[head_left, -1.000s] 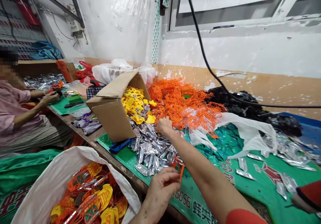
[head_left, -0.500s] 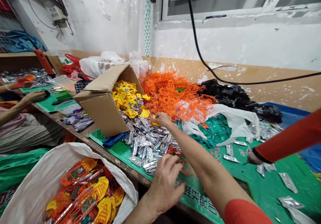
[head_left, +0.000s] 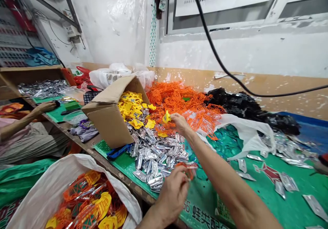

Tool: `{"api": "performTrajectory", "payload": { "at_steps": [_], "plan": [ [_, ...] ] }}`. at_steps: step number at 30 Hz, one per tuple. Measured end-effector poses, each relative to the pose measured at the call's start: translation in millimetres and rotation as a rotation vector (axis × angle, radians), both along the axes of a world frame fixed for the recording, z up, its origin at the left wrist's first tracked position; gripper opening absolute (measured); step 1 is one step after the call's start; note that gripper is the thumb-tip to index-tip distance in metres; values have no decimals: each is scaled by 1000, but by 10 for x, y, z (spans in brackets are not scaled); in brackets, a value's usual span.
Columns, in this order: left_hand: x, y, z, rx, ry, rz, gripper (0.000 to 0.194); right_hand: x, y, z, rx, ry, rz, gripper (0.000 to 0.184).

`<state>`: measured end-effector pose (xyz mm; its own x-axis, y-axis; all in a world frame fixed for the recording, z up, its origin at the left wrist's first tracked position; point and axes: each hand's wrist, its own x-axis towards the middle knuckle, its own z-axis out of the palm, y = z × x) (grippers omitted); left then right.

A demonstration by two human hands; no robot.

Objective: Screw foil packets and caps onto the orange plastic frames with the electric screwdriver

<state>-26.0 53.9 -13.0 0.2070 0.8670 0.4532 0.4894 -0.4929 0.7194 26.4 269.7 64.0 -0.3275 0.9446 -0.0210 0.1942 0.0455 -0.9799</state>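
Note:
My right hand (head_left: pixel 180 123) pinches a small yellow plastic piece with dark markings (head_left: pixel 166 117), held up in front of the heap of orange lattice plastic pieces (head_left: pixel 176 97). Lower down, near the table's front edge, my left hand (head_left: pixel 172 193) has its fingers closed on an orange plastic piece (head_left: pixel 189 167), somewhat blurred. Between the hands and the tipped cardboard box (head_left: pixel 109 123) lies a pile of shiny silver packets (head_left: pixel 156 153). More yellow pieces (head_left: pixel 130 106) spill from the box's mouth onto the packets.
A white sack (head_left: pixel 120 184) of orange and yellow pieces stands at lower left. Teal pieces (head_left: pixel 227 136) lie in a white plastic bag (head_left: pixel 256 133). Black plastic (head_left: pixel 235 102) is heaped behind. Another person's hand (head_left: pixel 47 106) is at far left. A black cable (head_left: pixel 220 66) hangs ahead.
My right hand has lifted a yellow piece off the pile and moved right. My left hand, earlier with spread fingers, now grips an orange piece. The red-sleeved arm at right has mostly withdrawn.

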Motion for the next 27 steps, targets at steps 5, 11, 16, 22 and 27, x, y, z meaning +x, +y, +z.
{"api": "performTrajectory", "payload": {
  "at_steps": [5, 11, 16, 22, 27],
  "plan": [
    [-301, 57, 375, -686, -1083, 152, 16, 569, -364, 270, -100, 98, 153, 30],
    [-279, 89, 490, -783, -1219, 134, 21, 980, -1033, 316, -132, -58, 332, 31],
    [23, -28, 470, -887, -1268, -22, 29, 866, -1406, 184, 32, -212, 249, 28],
    [110, -90, 369, -949, -1279, -85, 25, 739, -1626, -223, 241, -352, -141, 36],
    [182, -190, 408, -867, -1168, -129, 33, 741, -1820, -393, 324, -362, -276, 42]
  ]
}}
